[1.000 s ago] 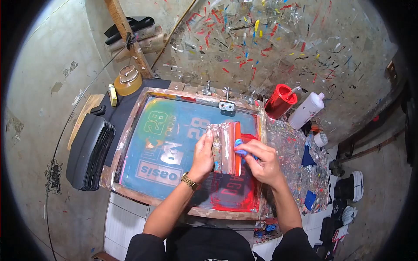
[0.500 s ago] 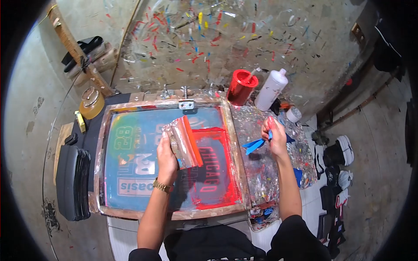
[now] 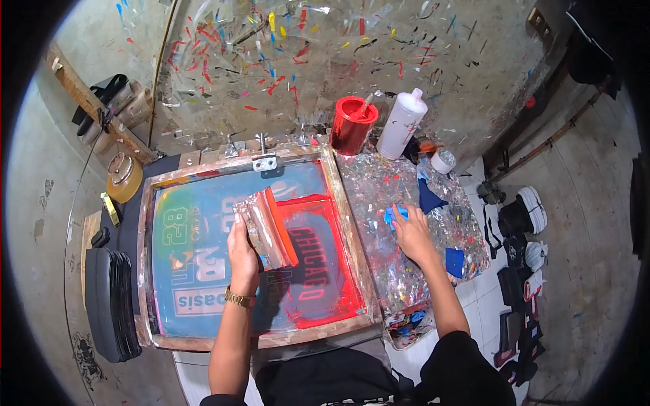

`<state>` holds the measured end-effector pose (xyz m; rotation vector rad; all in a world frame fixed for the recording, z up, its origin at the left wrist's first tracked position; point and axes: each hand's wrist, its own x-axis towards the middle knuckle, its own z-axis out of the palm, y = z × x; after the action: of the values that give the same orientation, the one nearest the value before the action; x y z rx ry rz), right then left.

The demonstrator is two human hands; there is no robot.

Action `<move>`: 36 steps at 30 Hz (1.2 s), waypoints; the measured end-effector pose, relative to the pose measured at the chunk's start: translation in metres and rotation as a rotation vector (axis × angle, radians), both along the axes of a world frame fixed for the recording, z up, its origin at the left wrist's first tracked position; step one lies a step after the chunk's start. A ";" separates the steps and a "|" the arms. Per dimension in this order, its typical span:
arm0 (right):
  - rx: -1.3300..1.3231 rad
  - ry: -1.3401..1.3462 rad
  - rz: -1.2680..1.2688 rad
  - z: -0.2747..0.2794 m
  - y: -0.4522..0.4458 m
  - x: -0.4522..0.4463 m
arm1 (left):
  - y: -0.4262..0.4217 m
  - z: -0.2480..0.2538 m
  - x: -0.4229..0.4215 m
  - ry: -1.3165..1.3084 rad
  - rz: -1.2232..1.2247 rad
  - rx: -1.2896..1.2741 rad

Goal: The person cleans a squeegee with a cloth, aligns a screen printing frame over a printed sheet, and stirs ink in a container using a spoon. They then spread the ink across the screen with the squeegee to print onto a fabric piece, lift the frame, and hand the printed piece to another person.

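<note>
My left hand [image 3: 242,254] grips a wide squeegee [image 3: 265,230] with a red-orange blade edge, tilted above a wooden-framed printing screen [image 3: 227,186]. The screen's mesh carries several designs, and red ink borders the "CHICAGO" one at its right side. To the right of the frame, my right hand [image 3: 412,230] has its fingers closed on a small blue cloth [image 3: 395,214], low over the paint-spattered table [image 3: 379,250]. A watch is on my left wrist.
Behind the table's spattered part stand a red ink can [image 3: 352,128], a white bottle [image 3: 402,124] and a small white cup [image 3: 443,161]. Blue scraps [image 3: 455,262] lie at the right. Stacked black pieces [image 3: 112,304] and a tape roll [image 3: 124,177] sit left of the frame.
My right hand has left the squeegee blade and moved right with the blue cloth, then down to the spattered table. My left hand still holds the squeegee. The whole view has shifted.
</note>
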<state>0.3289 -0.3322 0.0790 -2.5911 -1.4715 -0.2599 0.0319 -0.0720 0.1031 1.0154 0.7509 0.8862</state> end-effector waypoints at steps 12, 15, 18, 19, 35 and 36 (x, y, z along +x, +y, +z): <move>0.394 0.633 -0.097 0.029 0.003 0.011 | -0.021 0.008 0.045 0.144 -0.140 0.108; 0.402 0.750 0.044 0.030 -0.001 0.016 | -0.048 0.011 0.100 0.213 -0.175 0.172; 0.599 0.780 0.126 0.041 0.000 0.006 | -0.082 0.023 0.162 -0.136 -0.362 -0.243; 0.604 0.780 0.120 0.036 -0.004 0.008 | -0.090 0.016 0.183 -0.275 -0.419 -0.342; 1.263 1.217 -0.364 0.008 0.003 0.230 | -0.115 0.020 0.267 0.082 -0.673 0.022; 1.244 1.279 -0.382 0.012 0.013 0.252 | -0.108 0.020 0.256 0.106 -0.691 0.016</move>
<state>0.5810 -0.3187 0.0912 -1.3395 -0.1493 0.3232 0.2878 -0.1805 0.1234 1.2330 0.4258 0.2419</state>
